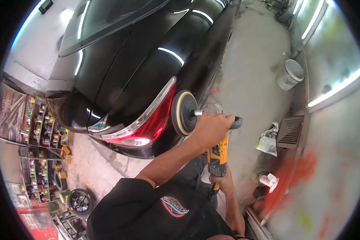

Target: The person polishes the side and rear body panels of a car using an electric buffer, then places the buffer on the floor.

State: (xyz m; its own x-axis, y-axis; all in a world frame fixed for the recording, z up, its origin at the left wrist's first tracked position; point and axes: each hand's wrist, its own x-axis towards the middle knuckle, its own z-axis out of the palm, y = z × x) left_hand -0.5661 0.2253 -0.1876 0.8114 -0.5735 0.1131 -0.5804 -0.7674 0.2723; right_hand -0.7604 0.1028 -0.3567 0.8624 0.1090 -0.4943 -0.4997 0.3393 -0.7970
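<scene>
My left hand [213,127] is closed around the front end of a yellow and black polisher [217,157], near its D-shaped black handle. Lower down, my right hand [224,182] grips the tool's rear handle, its fingers partly hidden. The polisher's round pad [184,113], with a black backing and pale rim, stands on edge against the rear side panel of a glossy black car [148,68]. Just left of the pad is the red and clear tail light [158,120]. How firmly the pad meets the paint is hidden.
A white bucket [291,75] stands on the floor to the right, with newspaper [268,140] beside a floor grate [290,131]. Shelves of cans [40,124] and a wheel [81,202] are at left. A paint-marked wall [328,172] runs along the right.
</scene>
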